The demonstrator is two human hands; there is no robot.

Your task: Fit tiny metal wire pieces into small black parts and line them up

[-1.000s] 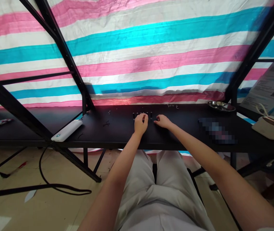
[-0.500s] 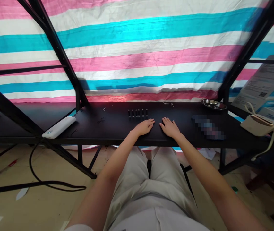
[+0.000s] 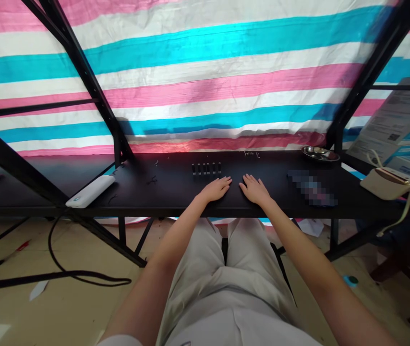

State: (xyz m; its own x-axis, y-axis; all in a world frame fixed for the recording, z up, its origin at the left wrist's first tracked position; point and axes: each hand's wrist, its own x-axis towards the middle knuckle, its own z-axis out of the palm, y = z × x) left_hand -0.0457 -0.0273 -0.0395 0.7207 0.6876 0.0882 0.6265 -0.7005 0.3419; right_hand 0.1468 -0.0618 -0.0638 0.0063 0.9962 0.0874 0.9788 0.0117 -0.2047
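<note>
My left hand [image 3: 218, 189] lies flat on the black table [image 3: 176, 194], fingers stretched out and holding nothing. Beside it, a short gap to the right, my right hand [image 3: 255, 189] rests palm down with its fingers spread. Just beyond the left hand stands a row of several small black pieces with silvery ends [image 3: 206, 168]; neither hand touches them. Farther back, near the table's rear edge, a line of tiny pale pieces [image 3: 250, 154] lies beyond the right hand. Some thin dark bits [image 3: 151, 181] lie to the left of the row.
A white oblong device [image 3: 91, 191] lies at the table's left, by a black frame post. On the right are a shiny metal dish [image 3: 320, 154], a blurred-out flat object [image 3: 313, 188] and a beige pouch [image 3: 385, 183] with a strap. A striped sheet [image 3: 226, 81] hangs behind.
Both hands stay in place on the table. Only the camera view has shifted very slightly.
</note>
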